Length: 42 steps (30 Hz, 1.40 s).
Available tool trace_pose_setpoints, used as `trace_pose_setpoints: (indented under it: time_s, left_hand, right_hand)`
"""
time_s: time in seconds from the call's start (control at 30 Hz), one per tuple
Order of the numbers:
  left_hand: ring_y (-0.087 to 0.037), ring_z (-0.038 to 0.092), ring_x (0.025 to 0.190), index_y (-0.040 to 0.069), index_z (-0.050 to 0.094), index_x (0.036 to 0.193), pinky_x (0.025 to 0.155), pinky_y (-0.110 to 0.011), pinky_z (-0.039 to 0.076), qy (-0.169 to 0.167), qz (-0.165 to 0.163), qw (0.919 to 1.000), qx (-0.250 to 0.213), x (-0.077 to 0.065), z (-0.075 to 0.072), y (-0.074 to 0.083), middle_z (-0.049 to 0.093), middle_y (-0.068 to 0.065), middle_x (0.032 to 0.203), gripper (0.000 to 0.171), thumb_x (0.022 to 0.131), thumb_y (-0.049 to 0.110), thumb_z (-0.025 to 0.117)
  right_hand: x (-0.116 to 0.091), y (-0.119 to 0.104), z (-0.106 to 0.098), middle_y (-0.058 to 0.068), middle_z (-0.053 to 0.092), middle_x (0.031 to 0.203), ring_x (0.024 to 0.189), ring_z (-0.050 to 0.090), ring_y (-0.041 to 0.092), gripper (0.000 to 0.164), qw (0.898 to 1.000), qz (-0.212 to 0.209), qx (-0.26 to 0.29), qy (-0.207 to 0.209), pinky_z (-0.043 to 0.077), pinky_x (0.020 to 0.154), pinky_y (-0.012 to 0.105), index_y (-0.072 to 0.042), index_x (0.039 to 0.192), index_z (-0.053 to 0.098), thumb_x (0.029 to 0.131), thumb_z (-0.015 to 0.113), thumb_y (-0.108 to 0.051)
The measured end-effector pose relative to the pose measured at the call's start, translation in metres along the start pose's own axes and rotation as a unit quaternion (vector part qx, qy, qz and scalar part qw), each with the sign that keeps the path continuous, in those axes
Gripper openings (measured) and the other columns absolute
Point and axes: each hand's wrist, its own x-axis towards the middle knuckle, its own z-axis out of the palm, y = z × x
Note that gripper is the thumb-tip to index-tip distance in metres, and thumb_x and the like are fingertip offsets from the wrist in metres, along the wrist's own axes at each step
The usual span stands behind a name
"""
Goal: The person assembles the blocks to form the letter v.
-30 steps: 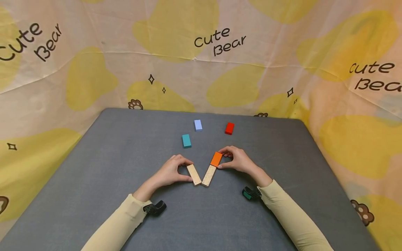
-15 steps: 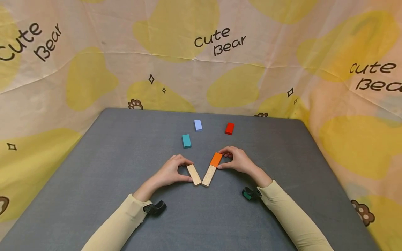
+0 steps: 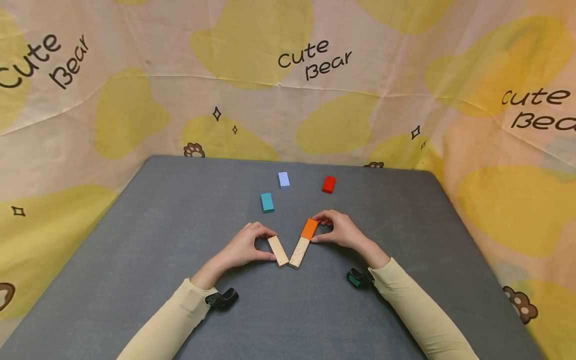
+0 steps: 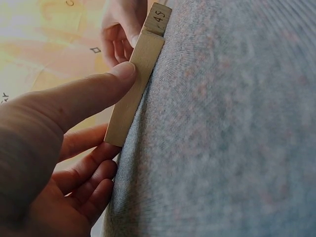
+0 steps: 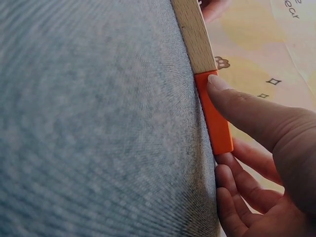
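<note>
In the head view, two plain wooden blocks lie flat on the grey table, their near ends together in a V. My left hand [image 3: 243, 246] holds the left wooden block [image 3: 278, 251], thumb on its near side and index finger at its far end, as the left wrist view shows on that block [image 4: 134, 89]. An orange block [image 3: 309, 228] continues the right wooden block [image 3: 299, 252] end to end. Thumb and fingers of my right hand [image 3: 344, 231] pinch the orange block. Up close in the right wrist view, the orange block [image 5: 215, 116] touches the wooden one [image 5: 195, 39].
Beyond the hands lie a teal block [image 3: 267, 202], a light blue block [image 3: 284, 180] and a red block [image 3: 329, 184]. A printed cloth [image 3: 252, 60] hangs behind the table [image 3: 198, 195] and along its sides. Each wrist wears a black strap device.
</note>
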Motion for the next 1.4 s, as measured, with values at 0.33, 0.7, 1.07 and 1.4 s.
trace_pose_setpoints:
  time_s: [0.33,0.7,1.07,1.4]
  left_hand:
    - [-0.015,0.051,0.097,0.015,0.068,0.115,0.084,-0.035,0.041,-0.001,-0.004,1.0000,0.000,0.000,-0.002,0.001,0.061,0.001,0.105,0.054,0.070,0.039,0.083]
    - [-0.014,0.051,0.097,0.014,0.068,0.115,0.083,-0.034,0.042,0.002,0.004,1.0000,-0.001,0.000,-0.002,-0.001,0.061,0.001,0.105,0.055,0.070,0.042,0.082]
    - [-0.014,0.051,0.095,0.016,0.068,0.115,0.082,-0.032,0.042,0.003,0.003,1.0000,0.000,0.000,-0.001,-0.003,0.061,0.003,0.104,0.054,0.069,0.041,0.083]
    - [-0.015,0.051,0.095,0.016,0.068,0.114,0.082,-0.033,0.042,0.001,0.004,1.0000,-0.003,-0.001,-0.001,0.000,0.061,0.002,0.104,0.053,0.070,0.042,0.082]
  right_hand:
    - [0.002,0.001,-0.002,0.005,0.062,0.115,0.101,0.059,0.018,0.059,1.000,-0.012,0.005,-0.008,0.047,0.093,0.038,-0.013,0.121,0.062,0.071,0.082,-0.037]
    - [0.004,0.004,-0.007,0.003,0.063,0.112,0.098,0.059,0.016,0.055,0.999,-0.037,0.018,-0.011,0.048,0.090,0.037,-0.012,0.120,0.063,0.074,0.080,-0.037]
    - [0.013,0.017,-0.020,0.004,0.067,0.111,0.098,0.062,0.018,0.051,0.998,-0.019,0.056,0.015,0.050,0.089,0.037,-0.010,0.118,0.063,0.077,0.078,-0.035]
    - [0.027,0.040,-0.036,0.009,0.066,0.111,0.099,0.062,0.023,0.052,0.993,0.012,0.055,0.102,0.049,0.090,0.040,-0.008,0.119,0.062,0.078,0.077,-0.035]
